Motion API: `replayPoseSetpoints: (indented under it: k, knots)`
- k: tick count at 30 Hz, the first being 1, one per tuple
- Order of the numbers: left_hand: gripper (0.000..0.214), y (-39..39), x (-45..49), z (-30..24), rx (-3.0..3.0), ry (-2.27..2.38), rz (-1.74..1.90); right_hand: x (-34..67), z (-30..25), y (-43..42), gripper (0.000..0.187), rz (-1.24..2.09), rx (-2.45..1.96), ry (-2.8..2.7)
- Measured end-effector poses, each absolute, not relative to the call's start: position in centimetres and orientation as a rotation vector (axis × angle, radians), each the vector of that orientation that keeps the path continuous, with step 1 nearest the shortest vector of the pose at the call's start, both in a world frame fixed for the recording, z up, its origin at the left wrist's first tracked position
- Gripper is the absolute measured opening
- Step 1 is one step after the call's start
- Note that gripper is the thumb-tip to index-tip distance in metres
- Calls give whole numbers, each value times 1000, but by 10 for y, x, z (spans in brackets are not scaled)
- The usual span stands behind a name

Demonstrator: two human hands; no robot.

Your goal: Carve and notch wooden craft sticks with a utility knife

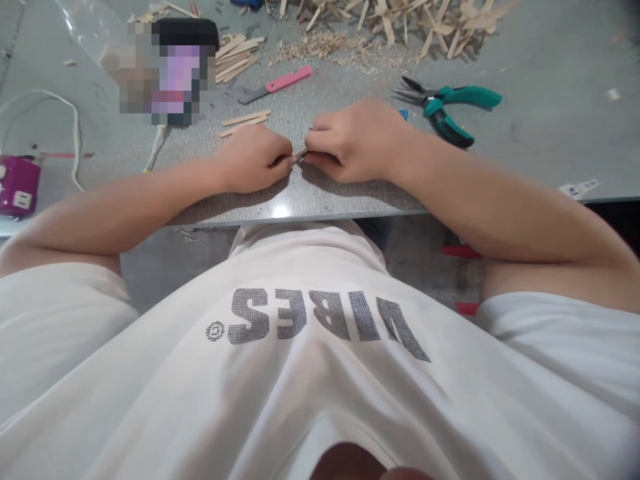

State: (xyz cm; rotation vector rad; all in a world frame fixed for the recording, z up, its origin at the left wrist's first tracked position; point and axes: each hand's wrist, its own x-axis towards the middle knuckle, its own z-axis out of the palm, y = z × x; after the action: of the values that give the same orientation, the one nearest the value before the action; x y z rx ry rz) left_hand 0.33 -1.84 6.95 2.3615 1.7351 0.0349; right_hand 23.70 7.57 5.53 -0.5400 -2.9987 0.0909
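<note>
My left hand [257, 159] is closed near the table's front edge, pinching the end of a thin wooden stick [299, 157]. Just to its right, my right hand [355, 141] is closed too, its thumb and fingertips meeting the stick's other end. Something small and dark shows at the right fingertips; its kind is mostly hidden. Beyond my left hand lie two flat craft sticks [245, 119]. Farther back is a folding knife [283, 81] with a pink handle and grey blade, lying open. Teal-handled pliers [443, 107] rest beyond my right forearm, jaws pointing left.
Wood shavings [335, 52] and a heap of joined sticks [400, 20] cover the back of the table [540, 127]. More sticks [237, 57] lie beside a blurred phone-like device [177, 73] with a cable. A purple box [19, 185] and white cord [77, 133] are left.
</note>
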Motion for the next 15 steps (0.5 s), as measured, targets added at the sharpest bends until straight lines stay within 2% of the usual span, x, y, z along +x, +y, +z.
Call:
replayPoseSetpoints:
  k: [5, 7, 12, 15]
  knots:
    - [44, -18, 0, 68, 2424, 1724, -12, 234, 36, 91, 43, 385, -588, -2802]
    - [42, -17, -1, 65, 2414, 1718, 21, 234, 31, 98, 45, 363, -554, -2784]
    - [41, -15, -2, 63, 2391, 1695, 89, 233, 51, 84, 42, -250, -487, -3013]
    - [40, -15, 0, 65, 2364, 1702, 88, 232, 69, 66, 44, -461, -570, -3141]
